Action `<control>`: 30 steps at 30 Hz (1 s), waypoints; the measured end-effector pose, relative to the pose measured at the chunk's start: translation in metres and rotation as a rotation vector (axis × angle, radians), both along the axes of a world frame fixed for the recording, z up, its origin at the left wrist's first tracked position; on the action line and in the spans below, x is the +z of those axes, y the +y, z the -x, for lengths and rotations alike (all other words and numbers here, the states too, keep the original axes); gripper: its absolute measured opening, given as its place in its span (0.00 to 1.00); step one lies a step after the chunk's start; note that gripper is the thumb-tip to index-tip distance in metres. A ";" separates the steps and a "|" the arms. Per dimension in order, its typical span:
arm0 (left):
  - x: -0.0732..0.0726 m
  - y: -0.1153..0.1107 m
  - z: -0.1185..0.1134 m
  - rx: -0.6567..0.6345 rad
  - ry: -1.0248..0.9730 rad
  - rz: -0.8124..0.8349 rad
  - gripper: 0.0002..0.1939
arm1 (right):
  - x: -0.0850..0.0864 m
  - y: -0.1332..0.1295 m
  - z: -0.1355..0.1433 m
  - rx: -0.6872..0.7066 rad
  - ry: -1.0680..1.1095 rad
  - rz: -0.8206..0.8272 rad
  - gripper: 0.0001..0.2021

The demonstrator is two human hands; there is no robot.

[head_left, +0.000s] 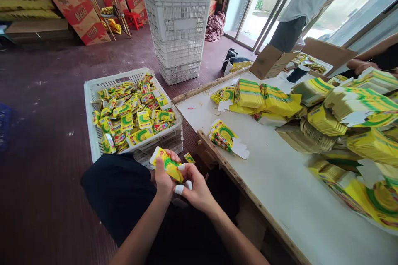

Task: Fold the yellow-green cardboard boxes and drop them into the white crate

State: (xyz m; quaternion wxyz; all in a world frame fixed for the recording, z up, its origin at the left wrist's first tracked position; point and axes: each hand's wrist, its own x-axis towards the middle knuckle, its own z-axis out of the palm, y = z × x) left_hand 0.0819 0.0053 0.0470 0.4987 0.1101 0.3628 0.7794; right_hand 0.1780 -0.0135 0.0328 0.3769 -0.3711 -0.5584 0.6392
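Note:
A small yellow carton (171, 168) with green rings and a white end flap is held over my lap. My left hand (164, 181) is closed around it, thumb on the near face and fingers behind. White covers wrap the fingertips of my right hand (197, 189), whose bent fingers grip the carton's lower right end. Below and beyond the carton stands a white plastic crate (88, 109) heaped with similar small cartons (127, 121). On the table edge to the right lies a fanned stack of flat cartons (222, 134).
The white table (261, 182) has a raised wooden edge (245, 188) and bears piles of flat yellow cartons (329, 120). Tall stacked crates (182, 20) stand ahead. An open cardboard box (273, 62), a standing person (306, 2) and another person's arm (374, 56) are at the far right.

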 end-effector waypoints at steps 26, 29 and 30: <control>-0.004 -0.020 0.048 -0.794 1.287 0.243 0.33 | 0.002 0.024 -0.037 -0.049 -0.552 -1.014 0.12; -0.011 -0.025 0.037 -0.682 1.348 0.279 0.26 | -0.005 0.021 -0.036 -0.275 -0.450 -0.772 0.24; -0.014 -0.027 0.034 -0.647 1.362 0.272 0.27 | -0.009 0.022 -0.037 -0.321 -0.398 -0.653 0.28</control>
